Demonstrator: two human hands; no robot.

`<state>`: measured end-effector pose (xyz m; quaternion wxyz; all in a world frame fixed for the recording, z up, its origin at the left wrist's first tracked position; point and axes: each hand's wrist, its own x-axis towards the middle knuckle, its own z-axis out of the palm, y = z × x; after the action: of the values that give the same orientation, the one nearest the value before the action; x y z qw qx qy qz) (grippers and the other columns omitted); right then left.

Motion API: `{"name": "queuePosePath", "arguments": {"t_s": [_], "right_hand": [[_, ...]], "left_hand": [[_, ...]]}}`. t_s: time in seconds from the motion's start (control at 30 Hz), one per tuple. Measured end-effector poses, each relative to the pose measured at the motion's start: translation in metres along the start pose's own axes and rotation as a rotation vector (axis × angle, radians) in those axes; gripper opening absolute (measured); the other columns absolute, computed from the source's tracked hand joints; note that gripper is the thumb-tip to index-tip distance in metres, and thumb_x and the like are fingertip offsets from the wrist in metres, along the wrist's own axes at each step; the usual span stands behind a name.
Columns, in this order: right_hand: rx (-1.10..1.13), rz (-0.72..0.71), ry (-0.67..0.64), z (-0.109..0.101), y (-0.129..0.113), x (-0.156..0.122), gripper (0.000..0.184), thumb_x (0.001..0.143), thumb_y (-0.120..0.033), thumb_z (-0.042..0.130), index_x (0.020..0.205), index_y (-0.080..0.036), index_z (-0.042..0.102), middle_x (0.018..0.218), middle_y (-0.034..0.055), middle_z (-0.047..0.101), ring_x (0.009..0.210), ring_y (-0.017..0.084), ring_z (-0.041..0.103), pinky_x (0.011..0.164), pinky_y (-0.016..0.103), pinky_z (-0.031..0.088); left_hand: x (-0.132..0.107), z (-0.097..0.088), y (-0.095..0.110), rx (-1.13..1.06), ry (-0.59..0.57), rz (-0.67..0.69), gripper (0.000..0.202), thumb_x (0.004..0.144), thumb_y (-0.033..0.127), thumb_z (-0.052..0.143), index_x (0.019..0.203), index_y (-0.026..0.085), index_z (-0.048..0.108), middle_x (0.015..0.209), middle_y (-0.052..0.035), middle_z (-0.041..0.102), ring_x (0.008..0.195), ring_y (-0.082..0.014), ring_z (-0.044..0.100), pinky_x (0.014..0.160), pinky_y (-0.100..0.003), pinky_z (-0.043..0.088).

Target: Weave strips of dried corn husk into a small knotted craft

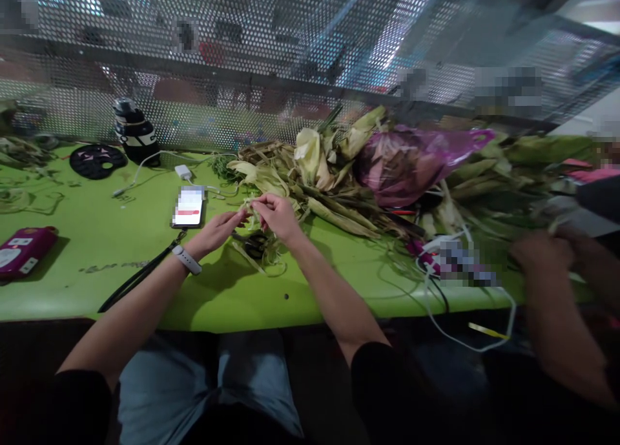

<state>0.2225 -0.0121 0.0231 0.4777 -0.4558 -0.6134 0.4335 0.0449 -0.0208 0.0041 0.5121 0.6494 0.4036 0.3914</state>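
My left hand (220,229) and my right hand (277,216) meet over the green table (111,258), both pinched on a thin pale strip of corn husk (249,207) held between their fingertips. A white band is on my left wrist. Black scissors (254,243) lie on the table just under my hands, among loose husk strips. Right behind my hands is a heap of corn husks (320,174).
A phone (188,207) lies left of my hands, with a white charger (183,172) and cable behind it. A purple plastic bag (411,161) sits on the heap. Another person's hands (542,258) work at the right. A pink case (24,251) lies far left. Perforated metal screen behind.
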Motion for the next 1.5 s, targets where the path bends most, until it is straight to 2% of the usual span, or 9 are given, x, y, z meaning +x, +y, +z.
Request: {"name": "queuePosePath", "arguments": {"t_s": [0.27,0.4,0.53,0.67,0.77,0.97,1.1,1.33,1.5], "right_hand": [[-0.081,-0.014,-0.034,0.004,0.004,-0.003,0.028,0.079,-0.048,0.061,0.079,-0.02,0.059,0.048,-0.0057,0.051,0.037,0.008,0.046,0.038,0.021,0.041],[-0.133,-0.028,-0.084,0.006,0.007,-0.003,0.023,0.082,-0.043,0.058,0.083,-0.02,0.06,0.052,-0.0051,0.054,0.038,0.009,0.047,0.041,0.023,0.041],[-0.353,-0.12,-0.124,0.008,0.007,-0.005,0.021,0.083,-0.038,0.056,0.086,-0.019,0.064,0.058,-0.0029,0.059,0.044,0.009,0.049,0.048,0.023,0.039],[-0.604,-0.26,-0.074,0.009,0.004,-0.008,0.019,0.084,-0.036,0.057,0.084,-0.019,0.067,0.058,-0.0023,0.056,0.053,0.01,0.046,0.055,0.023,0.034],[-0.656,-0.28,-0.053,0.009,0.004,-0.008,0.021,0.086,-0.037,0.056,0.086,-0.019,0.067,0.057,-0.003,0.054,0.052,0.01,0.044,0.056,0.024,0.032],[-0.695,-0.337,-0.042,0.007,0.008,-0.006,0.022,0.087,-0.039,0.055,0.09,-0.021,0.067,0.061,-0.0018,0.059,0.055,0.011,0.047,0.058,0.023,0.033],[-0.708,-0.354,-0.042,0.008,0.008,-0.008,0.023,0.087,-0.037,0.055,0.097,-0.021,0.068,0.075,0.0017,0.068,0.061,0.013,0.055,0.061,0.024,0.037],[-0.694,-0.475,-0.182,0.011,0.008,-0.01,0.026,0.088,-0.034,0.054,0.105,-0.02,0.067,0.105,0.0068,0.071,0.087,0.019,0.065,0.075,0.029,0.047],[-0.693,-0.525,-0.242,0.011,0.011,-0.009,0.026,0.09,-0.033,0.052,0.104,-0.02,0.069,0.108,0.0083,0.071,0.097,0.02,0.065,0.086,0.031,0.047]], "left_hand": [[-0.001,0.002,0.005,-0.248,0.17,-0.009,0.055,0.081,0.04,0.065,0.132,0.022,0.054,0.131,-0.0099,0.06,0.123,-0.0224,0.053,0.099,-0.032,0.042],[0.0,0.004,0.004,-0.37,0.17,-0.037,0.062,0.078,0.031,0.069,0.136,0.021,0.05,0.114,-0.0089,0.067,0.109,-0.0191,0.061,0.096,-0.031,0.044],[0.001,0.006,0.006,-0.48,0.222,-0.087,0.051,0.075,0.031,0.071,0.122,0.017,0.06,0.093,-0.0063,0.07,0.084,-0.0147,0.065,0.085,-0.031,0.05],[0.001,0.005,0.007,-0.338,0.314,-0.033,0.032,0.074,0.037,0.072,0.097,0.014,0.069,0.079,-0.0034,0.067,0.071,-0.0119,0.061,0.075,-0.027,0.051],[0.002,0.003,0.005,-0.267,0.338,0.015,0.027,0.075,0.035,0.07,0.093,0.014,0.069,0.07,-0.0016,0.064,0.066,-0.0105,0.058,0.072,-0.026,0.049],[0.004,0.002,0.003,-0.39,0.277,-0.019,0.027,0.073,0.021,0.067,0.099,0.015,0.067,0.083,-0.0036,0.068,0.077,-0.0122,0.064,0.076,-0.027,0.05],[0.003,0.001,0.005,-0.316,0.323,-0.033,0.024,0.073,0.025,0.07,0.095,0.016,0.068,0.083,-0.0037,0.067,0.072,-0.0107,0.061,0.061,-0.021,0.044],[0.004,-0.004,0.003,-0.327,0.342,0.08,0.022,0.065,0.026,0.079,0.079,0.016,0.065,0.102,-0.0053,0.067,0.072,-0.0088,0.056,0.066,-0.023,0.045],[0.006,-0.009,0.001,-0.268,0.369,0.083,0.025,0.069,0.033,0.077,0.086,0.018,0.066,0.088,-0.0043,0.069,0.07,-0.011,0.056,0.061,-0.024,0.044]]}}
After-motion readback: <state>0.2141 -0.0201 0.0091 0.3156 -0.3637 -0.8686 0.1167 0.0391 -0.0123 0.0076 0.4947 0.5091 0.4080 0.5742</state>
